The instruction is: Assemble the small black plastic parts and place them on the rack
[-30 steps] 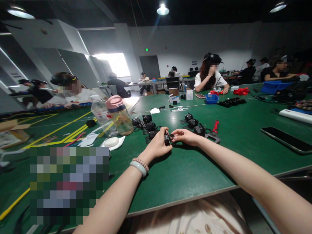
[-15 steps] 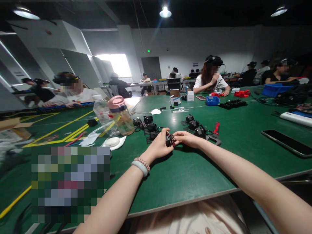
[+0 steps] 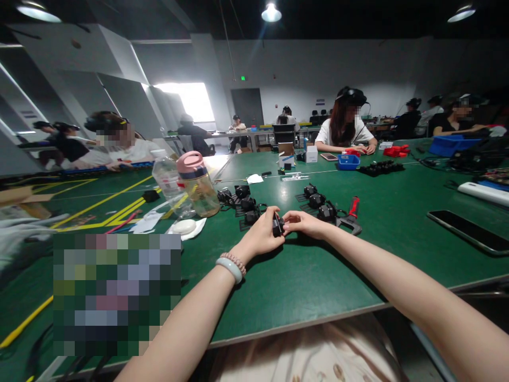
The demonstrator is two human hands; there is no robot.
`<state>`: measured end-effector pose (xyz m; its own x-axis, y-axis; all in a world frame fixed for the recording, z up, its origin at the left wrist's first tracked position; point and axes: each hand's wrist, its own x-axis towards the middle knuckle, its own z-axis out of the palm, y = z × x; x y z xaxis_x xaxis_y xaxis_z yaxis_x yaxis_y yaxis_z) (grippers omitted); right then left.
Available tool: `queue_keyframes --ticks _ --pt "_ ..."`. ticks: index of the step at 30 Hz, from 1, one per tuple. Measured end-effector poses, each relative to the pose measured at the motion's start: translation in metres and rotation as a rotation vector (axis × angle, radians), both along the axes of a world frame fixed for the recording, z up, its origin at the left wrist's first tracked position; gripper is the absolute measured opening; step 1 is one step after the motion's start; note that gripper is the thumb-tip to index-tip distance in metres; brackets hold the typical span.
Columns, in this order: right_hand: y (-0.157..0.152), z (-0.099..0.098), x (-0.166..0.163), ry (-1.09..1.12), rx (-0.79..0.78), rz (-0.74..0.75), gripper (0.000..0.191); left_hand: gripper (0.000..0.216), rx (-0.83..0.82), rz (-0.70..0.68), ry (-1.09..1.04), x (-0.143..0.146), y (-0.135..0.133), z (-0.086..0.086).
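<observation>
Just above the green tabletop (image 3: 294,289), my left hand (image 3: 260,233) is closed around a small black block-shaped part (image 3: 277,225), thumb and fingers on its sides. From the right, the fingertips of my right hand (image 3: 304,225) pinch at the part's right face; whatever else they hold is too small to make out. Behind my left hand lies a row of black parts with cables (image 3: 247,203). A second row of similar black parts (image 3: 317,200) sits behind my right hand. Beside that row rests a clamp-like tool with a red handle (image 3: 353,212).
A pink-lidded bottle (image 3: 196,185) and a clear plastic jug (image 3: 169,183) stand left of the parts. A phone (image 3: 467,232) lies at right. Further back are a blue bin (image 3: 348,162) and small boxes (image 3: 286,154). A person (image 3: 345,127) sits across the table.
Both hands stay in nearly the same place, with the black part turned slightly. Across the table, the person's raised hand has come down to the tabletop.
</observation>
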<state>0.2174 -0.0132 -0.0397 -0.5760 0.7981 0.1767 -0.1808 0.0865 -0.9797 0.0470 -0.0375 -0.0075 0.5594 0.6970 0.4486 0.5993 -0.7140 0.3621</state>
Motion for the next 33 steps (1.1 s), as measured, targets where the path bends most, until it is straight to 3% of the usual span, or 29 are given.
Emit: queue_keyframes --ticks 33 --pt "0.0000 -0.0006 -0.0005 -0.030 0.035 -0.036 0.032 0.044 0.034 -0.004 0.036 -0.0008 -0.0031 0.0033"
